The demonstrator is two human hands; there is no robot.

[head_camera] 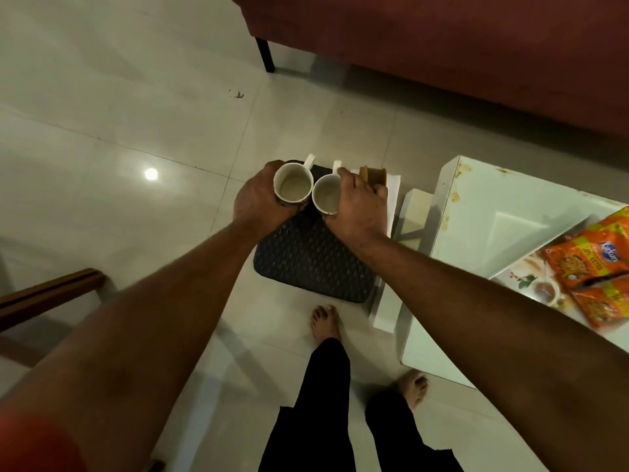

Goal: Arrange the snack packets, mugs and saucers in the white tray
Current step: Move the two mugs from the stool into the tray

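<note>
We hold two round white mugs over the pale shiny floor tiles (119,131). Our left hand (258,199) is wrapped tight around the first white mug (293,184). Our right hand (357,206) grips the second white mug (326,198) the same way. Below them lies a dark woven mat (313,264).

Next, we think, both mugs must go right, to the white tray with flower pictures (524,277) on the white table (476,206), beside the orange snack packets (592,267).
</note>
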